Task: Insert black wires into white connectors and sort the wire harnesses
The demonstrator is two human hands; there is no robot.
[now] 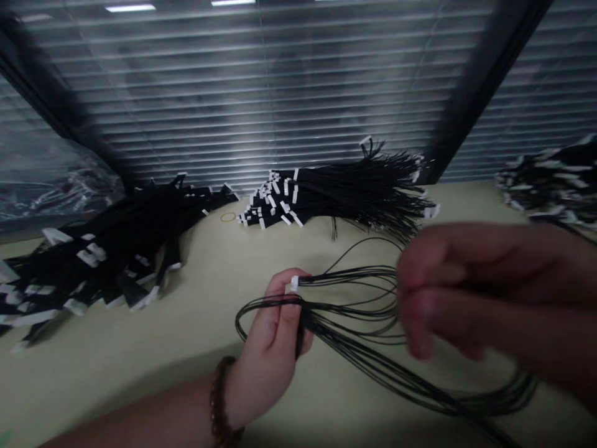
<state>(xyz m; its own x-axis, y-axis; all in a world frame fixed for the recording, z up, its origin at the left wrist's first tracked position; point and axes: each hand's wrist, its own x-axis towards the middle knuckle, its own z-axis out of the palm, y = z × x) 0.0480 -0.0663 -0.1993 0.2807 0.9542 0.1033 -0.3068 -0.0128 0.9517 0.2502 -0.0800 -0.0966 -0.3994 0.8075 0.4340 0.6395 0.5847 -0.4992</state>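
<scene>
My left hand point(275, 330) is closed around a bundle of thin black wires point(354, 361). A white connector point(294, 284) sticks up at its fingertips, with several wires running out of it to the right. On the left, some of the wires bend back in a loop past the thumb. My right hand point(448, 298), blurred and close to the camera, has its thumb and fingers pressed together where the upper wires arrive. It seems to pinch them, though their ends are hidden behind the fingers. The lower wires sag below the right hand toward the bottom right.
On the pale table point(205, 348), a pile of black cables with white connectors point(336, 193) lies against the window blinds point(261, 99). Another cable pile point(125, 242) spreads at left, beside clear plastic point(60, 180). More cables point(555, 180) lie far right. A rubber band point(228, 217) rests between piles.
</scene>
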